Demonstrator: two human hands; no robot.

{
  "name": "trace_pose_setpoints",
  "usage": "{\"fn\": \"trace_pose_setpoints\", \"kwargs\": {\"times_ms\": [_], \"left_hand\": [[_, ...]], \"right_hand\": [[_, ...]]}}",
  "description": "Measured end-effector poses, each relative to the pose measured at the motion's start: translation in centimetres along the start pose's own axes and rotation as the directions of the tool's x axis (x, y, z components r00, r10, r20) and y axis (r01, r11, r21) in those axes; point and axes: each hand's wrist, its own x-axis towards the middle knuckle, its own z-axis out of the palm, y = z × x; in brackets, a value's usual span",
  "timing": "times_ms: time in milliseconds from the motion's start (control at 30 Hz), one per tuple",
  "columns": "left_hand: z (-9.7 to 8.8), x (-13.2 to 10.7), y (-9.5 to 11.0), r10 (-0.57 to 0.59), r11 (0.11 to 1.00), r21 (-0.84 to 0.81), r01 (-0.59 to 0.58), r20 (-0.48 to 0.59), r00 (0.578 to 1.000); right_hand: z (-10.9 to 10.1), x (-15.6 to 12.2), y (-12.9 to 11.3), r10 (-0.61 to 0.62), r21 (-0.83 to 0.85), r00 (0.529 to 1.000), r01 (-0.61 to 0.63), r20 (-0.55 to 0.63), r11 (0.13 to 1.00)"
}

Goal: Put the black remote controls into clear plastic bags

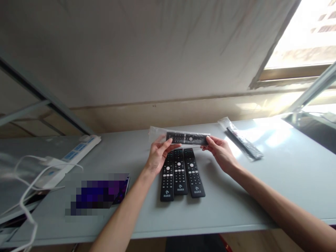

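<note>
Between my two hands a black remote control [187,138] lies sideways inside a clear plastic sleeve, raised above the table. My left hand [159,151] pinches its left end, where the loose part of the sleeve [156,133] sticks out. At the other end, my right hand [219,151] grips it between thumb and fingers. Below them, three unwrapped black remotes lie side by side on the table: a left one [167,180], a middle one [180,176] and a right one [194,176], slightly apart and turned. My left hand partly covers the top of the left one.
Another remote in a clear sleeve [243,142] rests at the back right of the grey table [225,213]. On the left are a white power strip [76,154] with white cables [27,206] and a blurred-out device with a dark screen [122,190]. Metal posts [65,117] and a wall [157,63] bound the table.
</note>
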Motion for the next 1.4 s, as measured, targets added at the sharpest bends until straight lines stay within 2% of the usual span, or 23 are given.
{"fn": "trace_pose_setpoints", "kwargs": {"times_ms": [167,367,467,667,900,1167,1400], "left_hand": [[-0.2,0.2,-0.2,-0.008,1.0,0.028,0.007,0.029,1.0],[-0.2,0.3,-0.1,0.059,0.998,0.027,-0.06,0.031,0.998],[-0.1,0.2,-0.1,0.054,0.998,0.044,-0.055,0.025,0.998],[-0.5,0.2,-0.5,0.057,0.995,0.086,-0.056,-0.012,0.998],[-0.9,0.5,-0.5,0.081,0.991,0.104,-0.08,-0.011,0.997],[-0.9,0.5,-0.5,0.05,0.998,0.026,-0.05,0.004,0.999],[-1.6,1.1,-0.8,0.036,0.997,-0.068,-0.04,-0.072,0.997]], "right_hand": [[0.0,0.0,0.4,-0.02,-0.021,0.998,0.019,-0.059,1.0],[-0.6,-0.1,1.3,-0.063,0.046,0.988,0.071,-0.141,0.996],[-0.6,-0.1,1.6,-0.068,0.077,0.985,0.081,-0.157,0.994],[-0.9,0.0,1.9,0.031,0.138,0.986,-0.008,-0.161,0.99],[-1.1,-0.1,1.8,0.018,0.164,0.987,0.008,-0.159,0.987],[-1.2,0.2,1.5,-0.036,0.134,0.981,0.062,-0.193,0.989],[-1.3,-0.1,0.7,-0.037,0.145,0.986,0.061,-0.163,0.987]]}}
